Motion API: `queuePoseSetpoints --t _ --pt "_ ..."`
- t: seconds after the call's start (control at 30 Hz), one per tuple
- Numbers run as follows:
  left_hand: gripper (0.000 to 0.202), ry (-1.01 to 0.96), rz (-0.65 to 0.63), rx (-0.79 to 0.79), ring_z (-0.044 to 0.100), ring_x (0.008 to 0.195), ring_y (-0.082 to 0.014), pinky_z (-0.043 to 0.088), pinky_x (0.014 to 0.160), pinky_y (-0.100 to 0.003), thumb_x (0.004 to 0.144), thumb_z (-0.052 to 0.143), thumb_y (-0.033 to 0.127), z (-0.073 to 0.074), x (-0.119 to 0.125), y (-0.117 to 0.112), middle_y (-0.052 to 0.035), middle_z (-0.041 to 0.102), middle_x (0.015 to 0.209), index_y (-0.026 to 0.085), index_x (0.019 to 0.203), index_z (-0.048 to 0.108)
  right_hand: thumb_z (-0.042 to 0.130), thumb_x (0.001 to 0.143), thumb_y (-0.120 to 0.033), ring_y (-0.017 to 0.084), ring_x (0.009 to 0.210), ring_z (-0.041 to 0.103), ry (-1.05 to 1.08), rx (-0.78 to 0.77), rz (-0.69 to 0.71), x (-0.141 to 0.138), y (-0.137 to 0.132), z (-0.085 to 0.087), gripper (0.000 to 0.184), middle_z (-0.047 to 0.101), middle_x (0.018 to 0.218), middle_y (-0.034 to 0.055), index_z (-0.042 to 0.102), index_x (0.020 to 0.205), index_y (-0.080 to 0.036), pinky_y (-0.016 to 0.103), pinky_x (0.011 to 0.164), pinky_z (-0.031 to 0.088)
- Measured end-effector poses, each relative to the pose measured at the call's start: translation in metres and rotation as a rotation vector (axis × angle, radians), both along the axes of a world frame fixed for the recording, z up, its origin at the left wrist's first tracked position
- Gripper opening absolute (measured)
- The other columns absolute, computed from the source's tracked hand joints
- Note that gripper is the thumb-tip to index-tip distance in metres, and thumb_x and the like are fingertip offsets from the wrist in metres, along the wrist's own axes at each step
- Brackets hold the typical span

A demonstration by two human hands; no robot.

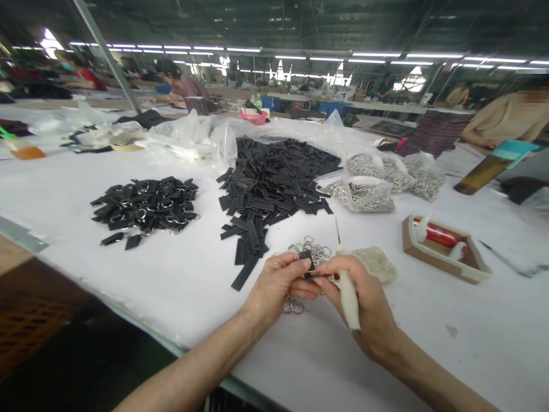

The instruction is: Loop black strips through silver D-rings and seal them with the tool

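My left hand (274,286) is closed, pinching a short black strip (307,262) between thumb and fingers. My right hand (364,303) is wrapped around a white-handled awl (349,300), its thin metal tip pointing away from me. The right thumb and fingertip also meet at the edge of the black strip. Just behind both hands is a small heap of metal rings (315,249), and a few loose rings (294,306) lie below the left fingers. Whether a ring sits in the held strip is hidden by my fingers.
A large pile of black strips (274,177) spreads ahead; to its left lie folded black loops with rings (146,206). Bags of rings (364,191), a stained pad (375,264), a cardboard tray (446,266) with a red tube and scissors (510,260) are at right. Co-workers sit farther off.
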State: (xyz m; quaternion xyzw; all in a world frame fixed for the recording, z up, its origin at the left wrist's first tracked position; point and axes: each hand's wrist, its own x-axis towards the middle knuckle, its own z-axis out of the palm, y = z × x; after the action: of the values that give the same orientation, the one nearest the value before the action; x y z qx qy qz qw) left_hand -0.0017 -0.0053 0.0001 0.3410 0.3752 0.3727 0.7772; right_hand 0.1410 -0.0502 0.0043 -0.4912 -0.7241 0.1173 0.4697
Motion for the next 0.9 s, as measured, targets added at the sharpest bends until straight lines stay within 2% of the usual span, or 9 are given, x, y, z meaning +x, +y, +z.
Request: queuePoseSetpoints --t 0.13,0.3,0.4,0.47,0.67,0.9 --pt "0.020 0.123 -0.016 0.175 0.064 0.055 -0.0157 0.052 0.058 -0.027 0.077 0.059 0.029 0.005 0.002 -0.005 -0.0054 0.067 0.064 0.012 0.068 0.056 0.055 0.078 -0.016 0.012 0.064 0.055 0.100 -0.127 -0.058 -0.002 0.001 0.008 0.013 0.059 0.075 -0.0009 0.047 0.087 -0.022 0.022 0.055 0.044" --pt "0.024 0.101 -0.063 0.262 0.066 0.066 -0.0177 0.052 0.068 -0.032 0.081 0.053 0.034 0.007 0.000 -0.010 -0.0074 0.068 0.072 0.011 0.078 0.059 0.053 0.078 -0.016 0.011 0.066 0.054 0.161 -0.199 -0.055 -0.002 0.001 0.015 0.014 0.057 0.075 -0.0019 0.045 0.087 -0.022 0.021 0.058 0.044" --pt "0.020 0.099 -0.094 0.332 0.065 0.071 -0.0175 0.051 0.071 -0.030 0.078 0.059 0.031 0.008 -0.001 -0.011 -0.0062 0.068 0.073 0.012 0.084 0.061 0.053 0.078 -0.016 0.011 0.066 0.054 0.210 -0.246 -0.063 -0.001 0.001 0.016 0.013 0.056 0.075 -0.0022 0.044 0.086 -0.022 0.022 0.059 0.043" --pt "0.013 0.144 -0.089 0.367 0.064 0.069 -0.0158 0.050 0.070 -0.027 0.076 0.062 0.025 0.009 -0.001 -0.012 -0.0048 0.068 0.072 0.012 0.081 0.063 0.052 0.077 -0.016 0.012 0.065 0.053 0.239 -0.286 -0.063 -0.001 0.002 0.015 0.014 0.056 0.075 -0.0025 0.044 0.086 -0.022 0.023 0.059 0.043" --pt "0.013 0.217 -0.094 0.376 0.064 0.069 -0.0154 0.051 0.070 -0.028 0.080 0.055 0.023 0.008 0.001 -0.012 -0.0030 0.067 0.071 0.014 0.074 0.063 0.052 0.074 -0.015 0.013 0.065 0.053 0.321 -0.419 -0.029 -0.002 0.003 0.016 0.019 0.055 0.074 -0.0027 0.041 0.088 -0.022 0.027 0.061 0.044" --pt "0.012 0.280 -0.051 0.357 0.064 0.065 -0.0148 0.051 0.068 -0.027 0.078 0.056 0.021 0.009 0.001 -0.013 -0.0014 0.065 0.068 0.014 0.069 0.061 0.053 0.073 -0.016 0.013 0.068 0.054 0.382 -0.446 -0.035 -0.003 0.004 0.018 0.018 0.055 0.077 -0.0025 0.042 0.086 -0.022 0.027 0.065 0.044"
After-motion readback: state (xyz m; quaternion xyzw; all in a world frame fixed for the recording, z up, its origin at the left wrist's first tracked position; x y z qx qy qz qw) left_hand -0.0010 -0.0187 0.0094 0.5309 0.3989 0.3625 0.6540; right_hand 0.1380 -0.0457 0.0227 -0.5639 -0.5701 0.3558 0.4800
